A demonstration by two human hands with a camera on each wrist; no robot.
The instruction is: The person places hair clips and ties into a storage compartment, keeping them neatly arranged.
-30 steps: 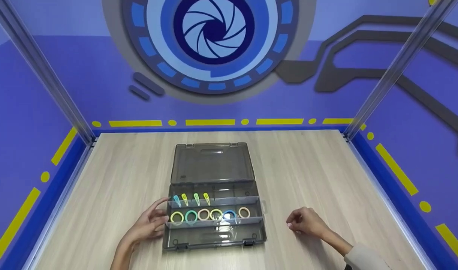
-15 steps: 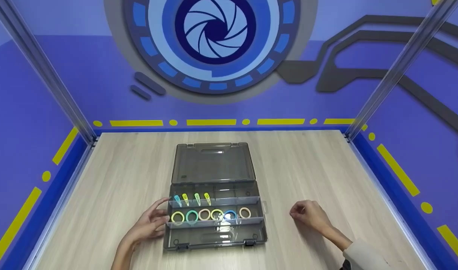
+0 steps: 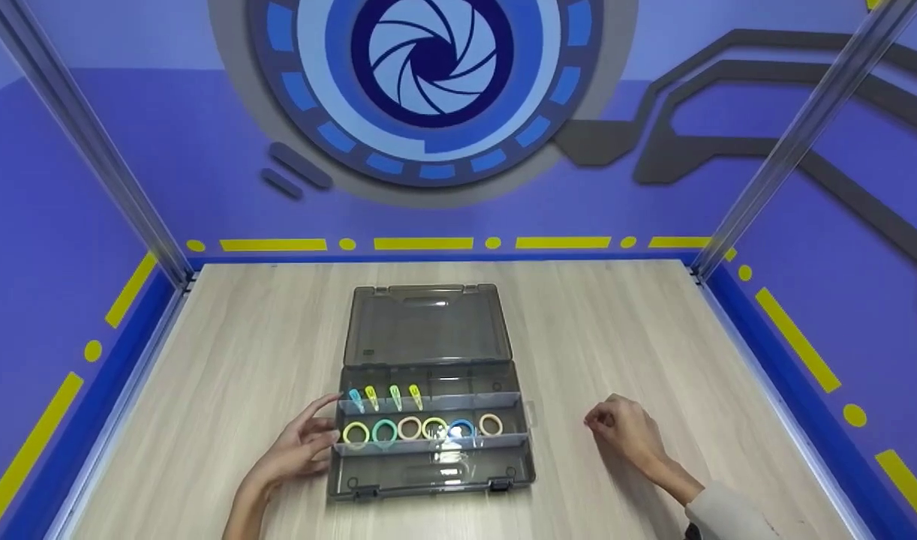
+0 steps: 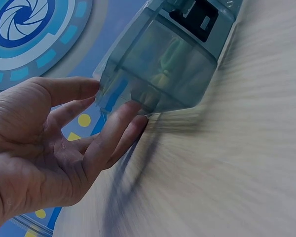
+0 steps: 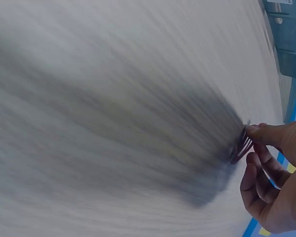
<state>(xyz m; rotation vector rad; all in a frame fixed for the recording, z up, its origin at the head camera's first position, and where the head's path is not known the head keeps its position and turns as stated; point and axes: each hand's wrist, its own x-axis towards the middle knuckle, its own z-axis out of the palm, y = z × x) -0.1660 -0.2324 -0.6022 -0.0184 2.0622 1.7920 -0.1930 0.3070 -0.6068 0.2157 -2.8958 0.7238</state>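
A smoky clear storage box (image 3: 436, 469) stands on the table with its lid (image 3: 428, 326) laid back. Snap hair clips (image 3: 395, 397), several in blue, yellow and green, line its back compartment. Coloured hair ties (image 3: 384, 433) stand in a row in the middle one, while the front compartment holds nothing visible. My left hand (image 3: 293, 454) touches the box's left side with bent, relaxed fingertips. To the right of the box, my right hand (image 3: 627, 431) pinches a small dark reddish thing with thin parallel teeth or strands (image 5: 240, 148) between thumb and finger. The head view hides most of it.
The light wooden table (image 3: 608, 322) extends around the box. Metal posts (image 3: 789, 157) rise at the back corners. Blue printed walls (image 3: 458, 221) enclose the back and both sides.
My right hand has shifted slightly right and farther from me, its fingers turning a little. The left hand stays against the box, which has not moved.
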